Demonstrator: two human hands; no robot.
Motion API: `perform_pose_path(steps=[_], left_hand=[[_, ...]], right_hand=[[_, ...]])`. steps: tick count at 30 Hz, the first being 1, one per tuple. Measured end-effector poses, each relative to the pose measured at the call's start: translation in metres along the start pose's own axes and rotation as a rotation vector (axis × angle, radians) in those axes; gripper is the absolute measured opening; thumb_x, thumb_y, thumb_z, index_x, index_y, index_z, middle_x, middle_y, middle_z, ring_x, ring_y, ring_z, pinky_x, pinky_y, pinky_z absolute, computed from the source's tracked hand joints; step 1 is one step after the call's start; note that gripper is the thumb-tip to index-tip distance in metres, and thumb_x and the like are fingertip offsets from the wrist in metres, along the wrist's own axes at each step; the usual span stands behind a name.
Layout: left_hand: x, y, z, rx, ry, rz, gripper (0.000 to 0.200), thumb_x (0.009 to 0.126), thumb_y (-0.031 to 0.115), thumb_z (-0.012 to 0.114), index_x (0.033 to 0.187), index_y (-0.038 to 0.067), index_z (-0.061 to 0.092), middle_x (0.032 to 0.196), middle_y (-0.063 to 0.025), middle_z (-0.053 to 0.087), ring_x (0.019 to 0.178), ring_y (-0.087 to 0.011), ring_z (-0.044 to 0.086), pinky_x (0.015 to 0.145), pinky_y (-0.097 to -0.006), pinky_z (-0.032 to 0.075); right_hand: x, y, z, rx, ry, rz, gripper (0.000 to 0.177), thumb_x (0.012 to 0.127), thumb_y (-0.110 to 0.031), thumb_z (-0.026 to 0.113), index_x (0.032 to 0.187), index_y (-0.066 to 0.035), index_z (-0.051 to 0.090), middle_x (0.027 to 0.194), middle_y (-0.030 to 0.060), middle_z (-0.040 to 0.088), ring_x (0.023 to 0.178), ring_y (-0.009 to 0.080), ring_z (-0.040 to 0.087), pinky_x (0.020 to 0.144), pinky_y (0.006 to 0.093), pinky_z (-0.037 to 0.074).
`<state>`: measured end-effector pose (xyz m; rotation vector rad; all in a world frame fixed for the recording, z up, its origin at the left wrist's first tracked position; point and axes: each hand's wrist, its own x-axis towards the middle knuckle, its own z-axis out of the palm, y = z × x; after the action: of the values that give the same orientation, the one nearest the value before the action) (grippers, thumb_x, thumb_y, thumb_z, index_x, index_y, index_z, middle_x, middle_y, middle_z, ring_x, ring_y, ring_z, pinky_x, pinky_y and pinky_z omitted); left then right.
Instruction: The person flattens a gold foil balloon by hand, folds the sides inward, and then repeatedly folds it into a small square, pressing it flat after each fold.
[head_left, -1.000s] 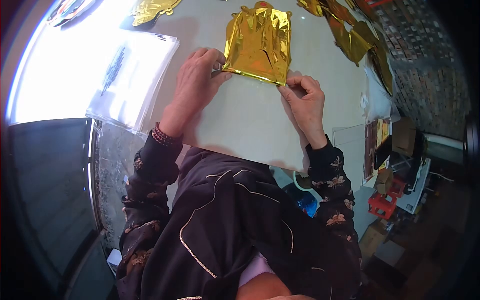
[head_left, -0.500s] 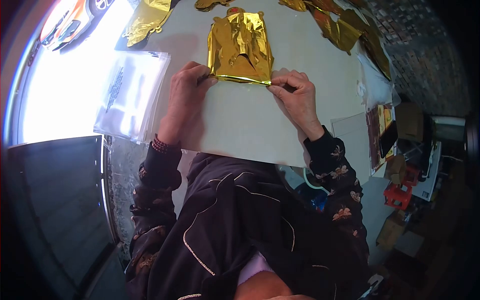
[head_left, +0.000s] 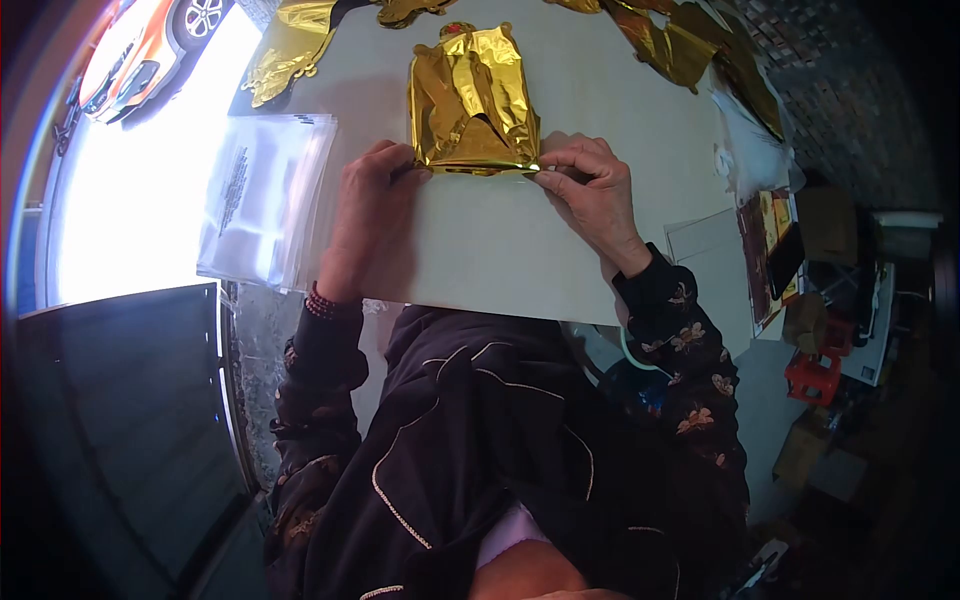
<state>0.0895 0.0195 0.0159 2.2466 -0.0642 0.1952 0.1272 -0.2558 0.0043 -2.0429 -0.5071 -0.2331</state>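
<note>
A shiny gold foil balloon [head_left: 470,95], flat and folded into a rough rectangle, lies on the pale table [head_left: 480,245] in front of me. Its near edge is turned into a narrow fold. My left hand [head_left: 375,195] pinches the near left corner between thumb and fingers. At the near right corner my right hand [head_left: 588,185] grips the foil the same way. Creases run across the foil, with a dark peaked gap near its lower middle. A small red mark shows at the far end.
Clear plastic bags [head_left: 265,195] are stacked at the table's left. More gold foil pieces [head_left: 295,45] lie at the far left, and others [head_left: 680,45] at the far right. Beside them is crumpled clear plastic [head_left: 750,150]. A dark phone [head_left: 785,260] rests at the right edge; a red stool [head_left: 815,378] stands beyond.
The near edge of the foil has been rolled or folded a little further, and the foil's surface has creased differently. Both hands keep hold of the corners. The camera view has shifted slightly.
</note>
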Motion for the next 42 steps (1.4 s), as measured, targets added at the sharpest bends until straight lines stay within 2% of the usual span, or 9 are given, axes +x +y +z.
perform_pose_path(steps=[5, 8, 14, 23, 29, 32, 35, 38, 42], left_hand=[[-0.002, -0.001, 0.003, 0.031, -0.009, 0.025, 0.018, 0.082, 0.01, 0.076, 0.095, -0.001, 0.07, 0.088, -0.0149, 0.066, 0.081, -0.0337, 0.067, 0.075, -0.0411, 0.05], [-0.005, 0.001, 0.006, 0.093, 0.008, 0.028, 0.017, 0.083, 0.011, 0.075, 0.093, -0.001, 0.07, 0.088, -0.0146, 0.066, 0.083, -0.035, 0.066, 0.075, -0.0429, 0.05], [-0.009, -0.001, 0.013, 0.063, 0.096, 0.049, 0.015, 0.084, 0.011, 0.074, 0.091, 0.0, 0.068, 0.09, -0.0141, 0.066, 0.085, -0.0351, 0.066, 0.077, -0.0431, 0.05], [-0.016, 0.0, 0.008, 0.038, 0.133, 0.061, 0.016, 0.084, 0.009, 0.072, 0.097, 0.001, 0.071, 0.091, -0.0146, 0.069, 0.082, -0.0348, 0.069, 0.076, -0.0422, 0.053], [-0.021, 0.005, 0.011, 0.054, 0.186, 0.02, 0.014, 0.085, 0.01, 0.071, 0.095, 0.001, 0.07, 0.09, -0.0167, 0.069, 0.081, -0.0366, 0.069, 0.075, -0.0432, 0.052], [-0.022, 0.005, 0.01, 0.049, 0.187, 0.007, 0.013, 0.085, 0.01, 0.071, 0.092, 0.001, 0.068, 0.088, -0.0174, 0.069, 0.081, -0.0376, 0.068, 0.074, -0.0439, 0.052], [-0.021, 0.004, 0.009, 0.047, 0.183, 0.012, 0.013, 0.085, 0.011, 0.071, 0.091, 0.001, 0.067, 0.087, -0.0178, 0.069, 0.081, -0.038, 0.068, 0.074, -0.0442, 0.052], [-0.022, 0.002, 0.01, 0.068, 0.195, 0.023, 0.012, 0.086, 0.011, 0.07, 0.091, 0.001, 0.067, 0.086, -0.0176, 0.069, 0.081, -0.0376, 0.069, 0.075, -0.0445, 0.052], [-0.023, 0.004, 0.013, 0.121, 0.209, -0.035, 0.011, 0.087, 0.012, 0.07, 0.092, 0.003, 0.066, 0.087, -0.0163, 0.071, 0.082, -0.0368, 0.07, 0.075, -0.0447, 0.053]], right_hand=[[-0.002, 0.003, -0.001, -0.068, -0.041, -0.019, 0.009, 0.075, -0.007, 0.08, 0.082, -0.009, 0.075, 0.082, 0.002, 0.065, 0.084, 0.0212, 0.055, 0.077, 0.0361, 0.043], [-0.005, -0.002, 0.002, -0.31, -0.08, -0.051, 0.008, 0.079, -0.009, 0.077, 0.081, -0.011, 0.069, 0.083, 0.0014, 0.063, 0.087, 0.0232, 0.056, 0.08, 0.0384, 0.04], [-0.006, -0.004, 0.005, -0.196, -0.069, 0.01, 0.012, 0.08, -0.011, 0.076, 0.085, -0.012, 0.064, 0.084, -0.0007, 0.063, 0.088, 0.0232, 0.057, 0.083, 0.0396, 0.039], [-0.001, -0.001, 0.003, -0.114, -0.131, 0.013, 0.01, 0.08, -0.014, 0.076, 0.085, -0.01, 0.07, 0.082, -0.0004, 0.064, 0.086, 0.021, 0.057, 0.083, 0.0373, 0.039], [-0.001, -0.003, 0.008, -0.279, -0.095, -0.047, 0.011, 0.078, -0.013, 0.078, 0.087, -0.011, 0.073, 0.081, -0.0011, 0.063, 0.086, 0.0208, 0.057, 0.081, 0.0384, 0.037], [-0.001, -0.003, 0.007, -0.2, -0.098, -0.086, 0.009, 0.078, -0.013, 0.077, 0.086, -0.011, 0.072, 0.081, -0.0004, 0.063, 0.085, 0.0215, 0.057, 0.081, 0.0383, 0.037], [0.002, 0.003, 0.006, -0.13, -0.087, -0.136, 0.011, 0.078, -0.004, 0.077, 0.088, -0.005, 0.071, 0.078, 0.004, 0.063, 0.078, 0.022, 0.052, 0.075, 0.035, 0.042], [0.004, 0.008, 0.006, -0.17, -0.093, -0.107, 0.01, 0.078, -0.013, 0.076, 0.086, -0.01, 0.07, 0.083, 0.0012, 0.064, 0.085, 0.0238, 0.057, 0.079, 0.0401, 0.041], [0.006, -0.004, 0.009, -0.32, -0.081, -0.106, 0.01, 0.081, -0.013, 0.073, 0.08, -0.006, 0.065, 0.08, 0.0034, 0.065, 0.082, 0.0274, 0.058, 0.076, 0.0406, 0.044]])
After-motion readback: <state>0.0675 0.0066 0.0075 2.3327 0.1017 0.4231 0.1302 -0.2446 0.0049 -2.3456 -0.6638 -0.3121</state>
